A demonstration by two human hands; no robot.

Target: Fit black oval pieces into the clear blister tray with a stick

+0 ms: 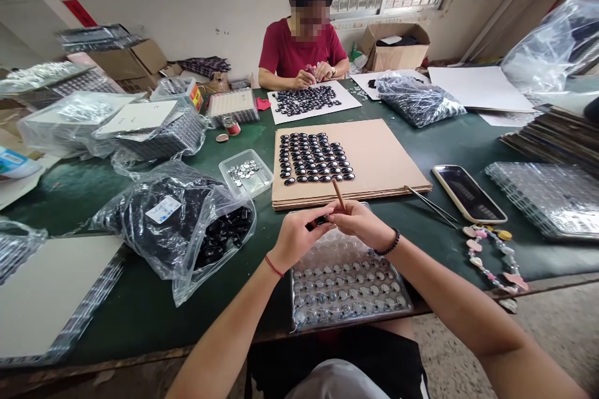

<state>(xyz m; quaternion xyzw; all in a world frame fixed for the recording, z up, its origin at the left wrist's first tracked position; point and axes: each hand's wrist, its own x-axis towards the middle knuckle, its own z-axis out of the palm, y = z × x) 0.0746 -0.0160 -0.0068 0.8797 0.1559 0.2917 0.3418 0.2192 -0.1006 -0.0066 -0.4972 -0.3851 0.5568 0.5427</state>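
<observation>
My left hand (299,234) pinches a small black piece (321,220) above a clear plastic tray (350,318). Close against it, my right hand (362,224) grips a thin brown stick (339,195) that points up and away. Rows of round, silvery pieces sit in the tray's near part. Just beyond my hands lies a stack of brown cardboard (388,156), with black oval pieces (311,159) lined up on its left half. An open plastic bag (187,224) of black pieces lies to the left, beside a clear box (248,173) holding small metal pieces.
Across the table, a person (304,43) handles small items over a white board (309,113) with black pieces. Tweezers (430,206), a phone (469,193), a beaded string (491,262) and stacked plastic trays (552,199) lie on the right. Packed trays (154,131) stand at the left.
</observation>
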